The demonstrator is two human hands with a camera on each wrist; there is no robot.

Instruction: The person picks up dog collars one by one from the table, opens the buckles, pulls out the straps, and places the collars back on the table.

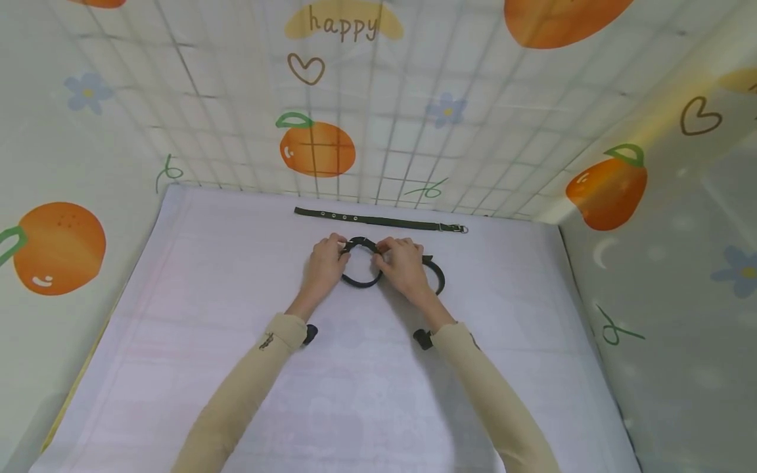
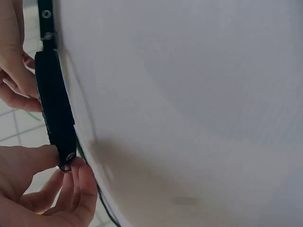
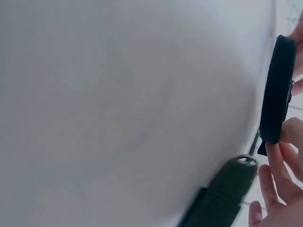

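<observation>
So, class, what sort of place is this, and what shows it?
Probably a screened-off work booth: fruit-printed sheeting on three sides, a white worktop between, and a strap lying near its far edge.

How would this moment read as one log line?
left hand: holds looped strap | right hand: holds looped strap | straight strap: lies beyond them

1. Your dark collar [image 1: 361, 285] is making a round loop.
2. You are holding it between your left hand [image 1: 326, 260] and right hand [image 1: 405, 263].
3. A shiny metal bit [image 2: 70, 156] is showing near your left hand.
</observation>
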